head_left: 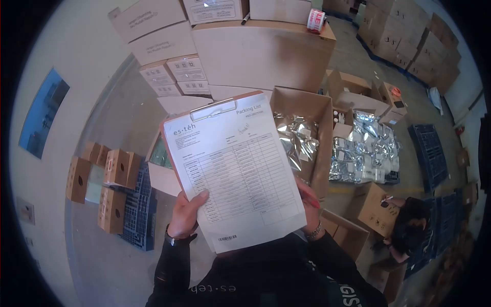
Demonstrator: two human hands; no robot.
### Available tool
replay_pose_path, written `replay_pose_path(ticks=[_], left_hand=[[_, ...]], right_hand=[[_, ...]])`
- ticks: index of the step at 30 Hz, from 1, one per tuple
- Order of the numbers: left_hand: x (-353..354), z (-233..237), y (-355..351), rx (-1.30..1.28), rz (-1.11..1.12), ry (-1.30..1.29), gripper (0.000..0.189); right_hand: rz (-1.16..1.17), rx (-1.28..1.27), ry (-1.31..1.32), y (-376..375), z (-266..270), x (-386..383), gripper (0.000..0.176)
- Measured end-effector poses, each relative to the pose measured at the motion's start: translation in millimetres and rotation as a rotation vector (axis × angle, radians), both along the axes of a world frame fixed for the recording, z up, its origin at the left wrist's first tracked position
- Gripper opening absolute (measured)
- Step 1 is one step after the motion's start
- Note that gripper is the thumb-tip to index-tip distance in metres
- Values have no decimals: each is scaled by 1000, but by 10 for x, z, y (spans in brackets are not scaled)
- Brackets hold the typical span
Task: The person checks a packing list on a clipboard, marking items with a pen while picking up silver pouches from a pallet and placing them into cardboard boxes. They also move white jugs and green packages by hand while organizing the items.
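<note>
A clipboard (214,109) with a metal clip is held up in front of my body, tilted slightly. On it lies a printed packing list (238,176) with a table and a barcode near its bottom. My left hand (185,214) grips the lower left edge, thumb on top of the paper. At the right edge my right hand (310,207) grips the board, its fingers partly hidden behind it. Something thin and red shows by those fingers; I cannot make out what it is. Behind the clipboard stands an open carton (327,138) holding silver foil pouches (299,140).
Stacked cartons (263,56) stand ahead, with a tape roll (316,20) on top. More silver pouches (365,153) are piled at right. A co-worker (413,225) handles a carton (372,209) at lower right. Blue pallets (137,210) and small boxes (111,210) are at left.
</note>
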State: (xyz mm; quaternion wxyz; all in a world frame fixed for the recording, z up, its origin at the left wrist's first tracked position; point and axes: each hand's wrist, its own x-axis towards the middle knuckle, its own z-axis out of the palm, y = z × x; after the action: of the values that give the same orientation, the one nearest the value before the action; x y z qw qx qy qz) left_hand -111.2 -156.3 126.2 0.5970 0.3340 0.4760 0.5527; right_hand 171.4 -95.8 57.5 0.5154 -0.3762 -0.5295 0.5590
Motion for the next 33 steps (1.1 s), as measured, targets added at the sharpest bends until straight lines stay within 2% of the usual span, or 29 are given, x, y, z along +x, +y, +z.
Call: replay_pose_path(ticks=[2,5,8,11,13,15,18,21,23,27,33], left_hand=[[-2,-8,-20,6,-3,9,45],[14,-34,-28,11,4,11,45],[28,18,-37,30,3,45,43],[63,37,-56,63,12,110,41],[31,-5,-76,40,0,168,42],[3,-50,-121,58,92,168,44],[-1,-87,-112,32,127,155,52],[-9,-88,-97,-4,102,127,64],[51,-46,-109,14,150,159,63],[-77,-136,-60,23,150,241,62],[58,-8,-38,43,172,354,60]], right_hand=[[37,-14,-1,9,142,22,29],[-6,-123,122,-2,42,21,29],[-50,-7,-87,18,-2,49,29],[-55,-53,-35,6,16,23,29],[-37,-4,-115,-20,27,33,30],[-20,58,-200,-54,22,10,31],[34,-154,104,1,-249,-46,31],[-85,-176,14,-17,-187,17,32],[-97,-274,150,10,-197,86,34],[-210,-169,37,-3,-234,234,35],[-182,-185,100,-96,-127,271,29]])
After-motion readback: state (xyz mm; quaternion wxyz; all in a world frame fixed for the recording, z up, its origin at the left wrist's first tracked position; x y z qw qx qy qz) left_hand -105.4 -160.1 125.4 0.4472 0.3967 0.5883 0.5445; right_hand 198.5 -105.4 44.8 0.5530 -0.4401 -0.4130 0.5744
